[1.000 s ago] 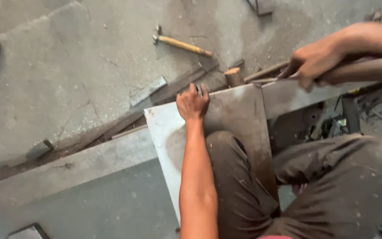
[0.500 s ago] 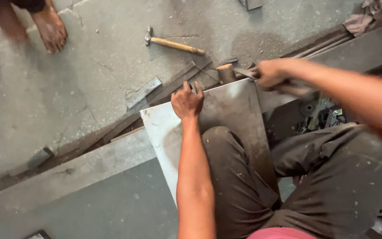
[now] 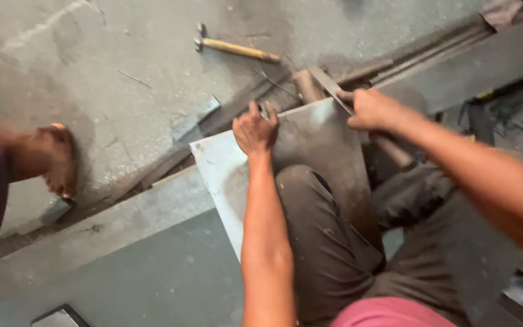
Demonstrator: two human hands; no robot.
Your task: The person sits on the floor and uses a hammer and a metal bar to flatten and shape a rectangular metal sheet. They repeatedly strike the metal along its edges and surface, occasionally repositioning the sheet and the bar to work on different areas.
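A grey metal sheet (image 3: 222,175) lies tilted across my knee on the floor. My left hand (image 3: 255,130) rests on the sheet's far edge with its fingers curled over it. My right hand (image 3: 373,109) grips a long metal tool (image 3: 329,86) at the sheet's far right corner. The tool's flat blade points up and left, and its dark handle (image 3: 394,151) runs down behind my wrist.
A hammer with a wooden handle (image 3: 237,48) lies on the concrete floor beyond the sheet. A short wooden cylinder (image 3: 305,85) and long metal bars (image 3: 431,45) lie by the far edge. Another person's bare foot (image 3: 55,160) stands at the left. Flat grey panels (image 3: 122,266) cover the near floor.
My right hand has swung left with the tool, down to the sheet's far corner. My left hand has stayed on the sheet's edge. The other person's foot has come closer at the left.
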